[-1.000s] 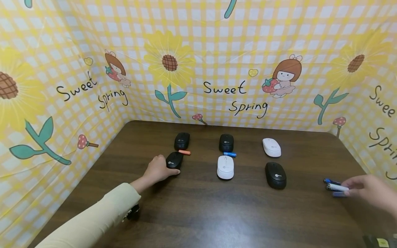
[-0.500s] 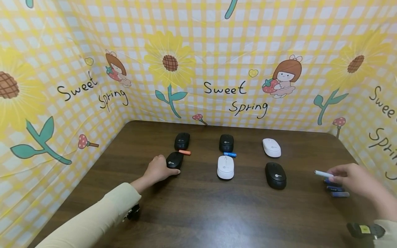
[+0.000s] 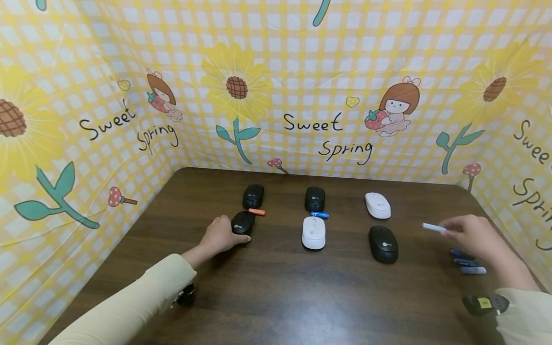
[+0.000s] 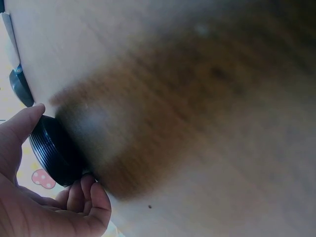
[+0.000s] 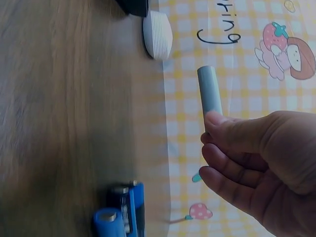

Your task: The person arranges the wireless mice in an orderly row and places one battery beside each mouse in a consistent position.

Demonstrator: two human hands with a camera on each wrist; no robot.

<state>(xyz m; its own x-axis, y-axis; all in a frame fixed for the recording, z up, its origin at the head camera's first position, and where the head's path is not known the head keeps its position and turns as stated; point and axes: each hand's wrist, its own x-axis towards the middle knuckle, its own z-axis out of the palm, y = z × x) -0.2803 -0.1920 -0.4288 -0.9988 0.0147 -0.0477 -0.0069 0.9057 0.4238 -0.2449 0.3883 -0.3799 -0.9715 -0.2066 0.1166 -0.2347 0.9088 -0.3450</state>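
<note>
On the left of the table, my left hand point(image 3: 217, 235) grips the near black mouse point(image 3: 243, 223) by its sides. The left wrist view shows the thumb on one side of that mouse point(image 4: 54, 150) and curled fingers on the other. My right hand point(image 3: 470, 232) pinches a whitish battery point(image 3: 432, 227) by one end, above the table at the right. In the right wrist view the battery point(image 5: 210, 91) sticks out past the thumb and forefinger. Below that hand lie several blue batteries point(image 3: 467, 262). An orange battery point(image 3: 257, 212) lies between the two left mice.
A far row holds a black mouse point(image 3: 253, 196), another black mouse point(image 3: 315, 198) and a white mouse point(image 3: 378, 205). Nearer stand a white mouse point(image 3: 313, 233) and a black mouse point(image 3: 383, 244). A blue battery point(image 3: 320, 215) lies between the middle mice. Patterned cloth point(image 3: 276, 96) walls the table.
My right hand has lifted the whitish battery from beside the blue ones and carried it left and farther out over the table. The left hand has stayed on its mouse.
</note>
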